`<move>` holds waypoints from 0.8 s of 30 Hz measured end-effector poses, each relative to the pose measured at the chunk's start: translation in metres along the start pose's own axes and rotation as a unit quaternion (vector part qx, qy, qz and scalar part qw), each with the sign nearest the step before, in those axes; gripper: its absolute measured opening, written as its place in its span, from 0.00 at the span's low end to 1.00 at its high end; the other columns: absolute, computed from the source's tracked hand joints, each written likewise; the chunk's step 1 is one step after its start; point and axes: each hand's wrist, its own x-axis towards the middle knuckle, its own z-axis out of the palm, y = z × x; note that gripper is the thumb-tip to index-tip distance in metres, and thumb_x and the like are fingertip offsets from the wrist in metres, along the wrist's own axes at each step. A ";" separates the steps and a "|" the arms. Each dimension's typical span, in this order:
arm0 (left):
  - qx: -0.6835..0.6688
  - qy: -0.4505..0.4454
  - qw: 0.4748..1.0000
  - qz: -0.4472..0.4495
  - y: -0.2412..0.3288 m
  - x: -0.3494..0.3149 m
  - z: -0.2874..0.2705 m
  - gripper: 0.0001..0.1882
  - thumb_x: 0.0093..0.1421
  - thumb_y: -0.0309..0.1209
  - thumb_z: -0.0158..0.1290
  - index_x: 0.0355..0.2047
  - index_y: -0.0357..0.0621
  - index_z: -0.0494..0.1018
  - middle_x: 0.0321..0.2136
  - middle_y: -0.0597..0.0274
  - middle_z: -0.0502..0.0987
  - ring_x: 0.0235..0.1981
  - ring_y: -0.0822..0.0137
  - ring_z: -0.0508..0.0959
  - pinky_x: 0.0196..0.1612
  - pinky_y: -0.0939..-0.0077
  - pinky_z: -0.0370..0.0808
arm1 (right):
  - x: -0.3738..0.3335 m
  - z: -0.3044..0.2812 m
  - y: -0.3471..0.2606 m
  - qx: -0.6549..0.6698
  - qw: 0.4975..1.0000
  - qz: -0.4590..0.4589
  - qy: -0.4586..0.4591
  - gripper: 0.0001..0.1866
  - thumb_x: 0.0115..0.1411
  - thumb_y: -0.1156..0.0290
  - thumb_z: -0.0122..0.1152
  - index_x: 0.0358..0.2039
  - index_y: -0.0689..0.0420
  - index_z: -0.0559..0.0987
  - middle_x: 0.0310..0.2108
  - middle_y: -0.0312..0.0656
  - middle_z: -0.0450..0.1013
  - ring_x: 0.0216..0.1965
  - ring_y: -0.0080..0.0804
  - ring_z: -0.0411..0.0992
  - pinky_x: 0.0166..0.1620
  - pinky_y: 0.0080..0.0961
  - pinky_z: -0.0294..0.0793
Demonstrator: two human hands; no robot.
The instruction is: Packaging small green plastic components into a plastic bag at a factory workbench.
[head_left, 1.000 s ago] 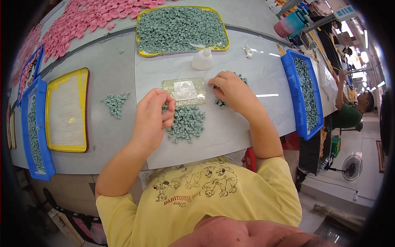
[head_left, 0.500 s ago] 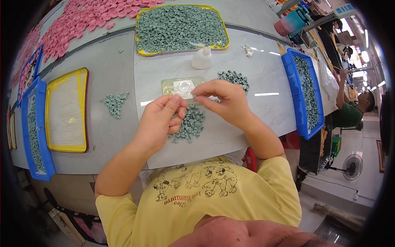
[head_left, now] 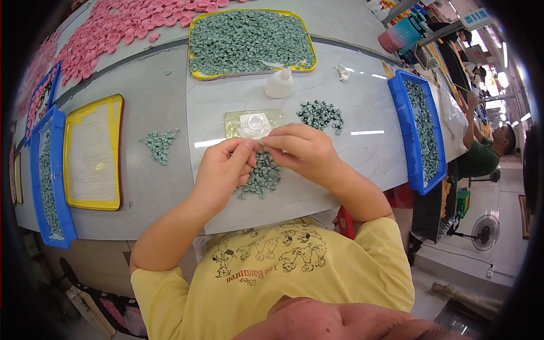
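My left hand [head_left: 222,168] and my right hand [head_left: 301,150] meet fingertip to fingertip, both closed in a pinch. Between the fingertips shows a tiny green piece [head_left: 261,143]; the fingers cover most of it. Just below them lies a pile of similar small green pieces [head_left: 264,177], partly hidden by my left hand. Beyond the fingers, a small clear round dish [head_left: 255,121] sits on white paper over a greenish flat pad [head_left: 233,120]. To its right is a scattered group of green pieces with dark glossy parts [head_left: 321,115].
A white squeeze bottle [head_left: 279,85] stands before a yellow-rimmed tray [head_left: 195,73] heaped with green pieces. Blue bins [head_left: 418,133] stand at both sides. A yellow-edged tray [head_left: 93,153], a small green heap [head_left: 159,146] and pink cup-shaped pieces [head_left: 122,34] lie left. A person [head_left: 481,150] works far right.
My right hand has moved down and left, bringing its fingertips against those of my left hand. The left hand has shifted slightly toward me, and the clear dish is less covered.
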 end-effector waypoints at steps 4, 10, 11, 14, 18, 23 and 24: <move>-0.065 0.009 0.998 0.020 0.000 0.002 -0.005 0.08 0.62 0.28 0.44 0.36 0.35 0.68 0.24 0.67 0.67 0.16 0.83 0.56 0.16 0.88 0.54 | -0.002 0.001 0.017 -0.096 0.995 -0.028 0.016 0.15 0.40 0.81 0.64 0.32 0.58 0.77 0.29 0.39 0.73 0.27 0.32 0.72 0.28 0.23 0.72; -0.089 0.046 0.993 0.061 0.002 0.003 -0.008 0.09 0.62 0.28 0.44 0.39 0.35 0.65 0.26 0.62 0.69 0.15 0.83 0.56 0.17 0.88 0.55 | -0.001 0.005 0.031 -0.127 0.987 -0.101 -0.014 0.18 0.38 0.80 0.61 0.35 0.61 0.76 0.31 0.42 0.73 0.28 0.34 0.72 0.27 0.25 0.71; -0.094 0.051 0.992 0.063 0.003 0.003 -0.008 0.08 0.62 0.28 0.44 0.38 0.36 0.65 0.27 0.61 0.70 0.15 0.83 0.56 0.17 0.88 0.55 | 0.000 0.006 0.032 -0.127 0.987 -0.101 -0.015 0.18 0.38 0.80 0.61 0.35 0.61 0.76 0.31 0.42 0.73 0.28 0.34 0.72 0.27 0.25 0.71; -0.113 0.039 0.990 0.075 0.002 0.004 -0.015 0.08 0.61 0.28 0.46 0.37 0.36 0.65 0.26 0.61 0.70 0.15 0.83 0.56 0.16 0.88 0.55 | 0.001 0.011 0.031 -0.137 0.983 -0.123 -0.018 0.18 0.39 0.80 0.60 0.35 0.62 0.76 0.31 0.42 0.72 0.28 0.34 0.72 0.28 0.25 0.72; -0.122 0.059 0.987 0.090 0.001 0.002 -0.019 0.08 0.59 0.28 0.49 0.36 0.37 0.65 0.26 0.62 0.70 0.15 0.82 0.57 0.16 0.88 0.55 | 0.005 0.016 0.026 -0.160 0.978 -0.132 -0.023 0.19 0.39 0.79 0.60 0.36 0.62 0.76 0.30 0.42 0.72 0.28 0.35 0.72 0.28 0.25 0.72; -0.118 0.069 0.986 0.099 0.004 -0.001 -0.022 0.10 0.57 0.30 0.53 0.33 0.38 0.66 0.25 0.63 0.70 0.15 0.82 0.58 0.16 0.87 0.55 | 0.010 0.017 0.021 -0.174 0.974 -0.140 -0.031 0.19 0.38 0.78 0.59 0.36 0.62 0.76 0.30 0.41 0.72 0.28 0.35 0.72 0.28 0.25 0.72; -0.119 0.070 0.985 0.099 0.005 -0.002 -0.022 0.10 0.57 0.30 0.53 0.33 0.38 0.66 0.25 0.63 0.70 0.15 0.82 0.58 0.16 0.87 0.55 | 0.010 0.017 0.020 -0.173 0.975 -0.136 -0.029 0.19 0.38 0.79 0.60 0.36 0.62 0.76 0.30 0.42 0.72 0.28 0.35 0.72 0.28 0.25 0.72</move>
